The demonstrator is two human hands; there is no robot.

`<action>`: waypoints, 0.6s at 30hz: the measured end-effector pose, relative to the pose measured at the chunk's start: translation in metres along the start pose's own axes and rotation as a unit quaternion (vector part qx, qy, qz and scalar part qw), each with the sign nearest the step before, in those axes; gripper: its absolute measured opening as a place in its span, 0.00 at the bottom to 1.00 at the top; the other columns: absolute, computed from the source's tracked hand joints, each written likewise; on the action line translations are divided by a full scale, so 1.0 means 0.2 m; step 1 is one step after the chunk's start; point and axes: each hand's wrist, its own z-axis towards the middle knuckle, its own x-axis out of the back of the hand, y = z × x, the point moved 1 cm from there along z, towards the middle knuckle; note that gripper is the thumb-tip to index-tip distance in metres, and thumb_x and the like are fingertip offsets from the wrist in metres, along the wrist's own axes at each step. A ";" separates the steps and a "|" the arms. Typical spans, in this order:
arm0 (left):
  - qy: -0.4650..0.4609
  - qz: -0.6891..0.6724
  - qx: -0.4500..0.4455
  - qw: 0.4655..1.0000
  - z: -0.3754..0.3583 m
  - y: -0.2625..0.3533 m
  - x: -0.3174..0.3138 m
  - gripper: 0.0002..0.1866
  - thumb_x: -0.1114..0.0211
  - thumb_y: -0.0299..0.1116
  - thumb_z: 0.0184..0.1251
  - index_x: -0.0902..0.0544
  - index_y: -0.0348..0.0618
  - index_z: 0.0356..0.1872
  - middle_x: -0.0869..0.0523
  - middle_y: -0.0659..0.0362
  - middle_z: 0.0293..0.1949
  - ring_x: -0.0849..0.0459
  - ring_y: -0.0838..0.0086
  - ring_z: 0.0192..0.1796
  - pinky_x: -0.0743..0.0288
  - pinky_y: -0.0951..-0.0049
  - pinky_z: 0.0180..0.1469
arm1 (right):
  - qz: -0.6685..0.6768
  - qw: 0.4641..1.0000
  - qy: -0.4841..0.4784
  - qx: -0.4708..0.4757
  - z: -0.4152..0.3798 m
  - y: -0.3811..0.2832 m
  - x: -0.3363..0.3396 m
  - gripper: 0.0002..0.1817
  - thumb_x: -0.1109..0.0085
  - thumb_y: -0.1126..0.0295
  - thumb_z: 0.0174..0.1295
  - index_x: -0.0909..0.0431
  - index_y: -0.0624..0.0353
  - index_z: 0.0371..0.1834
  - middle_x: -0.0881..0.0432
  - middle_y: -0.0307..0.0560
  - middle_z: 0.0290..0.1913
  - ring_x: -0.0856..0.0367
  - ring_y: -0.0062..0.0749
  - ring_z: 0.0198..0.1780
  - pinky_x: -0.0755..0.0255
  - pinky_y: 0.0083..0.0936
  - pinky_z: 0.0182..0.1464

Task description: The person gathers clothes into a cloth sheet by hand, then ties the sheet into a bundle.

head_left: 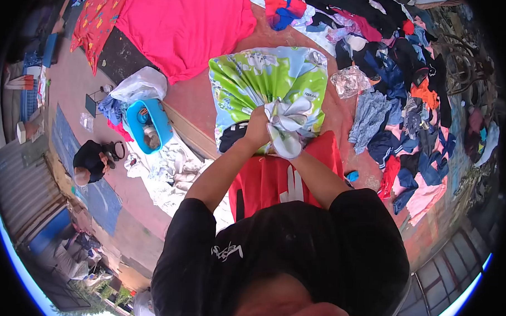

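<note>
The reddish surface (185,102) bears a bright pink cloth (185,33) and scattered clothes (369,117).

The left arm (224,171) and right arm (321,177) reach forward. The left hand (258,127) is curled tight; the right hand is hidden.

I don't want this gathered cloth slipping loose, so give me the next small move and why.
Probably draw the pale folds snug with the right hand: the left hand grips the green floral cloth where its creases converge, but those folds flop loosely beside it, hiding the right hand.
</note>
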 end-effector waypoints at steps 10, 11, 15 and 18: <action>0.039 0.032 -0.046 0.998 0.10 0.12 0.17 0.41 0.23 0.38 0.48 0.28 0.42 0.67 0.28 0.44 0.67 0.30 0.46 0.67 0.33 0.56 0.68 | -0.187 0.953 0.057 -0.233 0.15 -0.11 0.10 0.24 0.35 0.61 0.64 0.25 0.60 0.60 0.17 0.47 0.53 0.15 0.35 0.46 0.21 0.31 0.51; 0.036 0.033 -0.026 0.998 0.08 0.10 0.17 0.43 0.23 0.40 0.48 0.30 0.42 0.68 0.29 0.45 0.68 0.31 0.46 0.68 0.34 0.56 0.69 | -0.203 0.949 0.053 -0.234 0.16 -0.11 0.10 0.25 0.34 0.61 0.63 0.25 0.60 0.60 0.17 0.47 0.53 0.15 0.36 0.46 0.20 0.32 0.51; 0.030 -0.174 0.121 0.977 -0.13 -0.17 0.00 0.46 0.23 0.46 0.49 0.34 0.43 0.70 0.31 0.46 0.69 0.32 0.48 0.70 0.37 0.53 0.71 | -0.304 0.932 0.029 -0.194 0.16 -0.11 0.12 0.29 0.31 0.60 0.60 0.26 0.60 0.62 0.17 0.49 0.54 0.14 0.38 0.44 0.19 0.34 0.50; 0.019 -0.016 0.092 0.995 -0.23 -0.19 -0.01 0.45 0.27 0.49 0.53 0.36 0.42 0.70 0.30 0.43 0.67 0.31 0.49 0.69 0.39 0.48 0.71 | -0.394 0.913 -0.002 -0.102 0.12 -0.20 0.11 0.28 0.27 0.63 0.56 0.24 0.60 0.59 0.16 0.49 0.53 0.13 0.37 0.43 0.19 0.34 0.49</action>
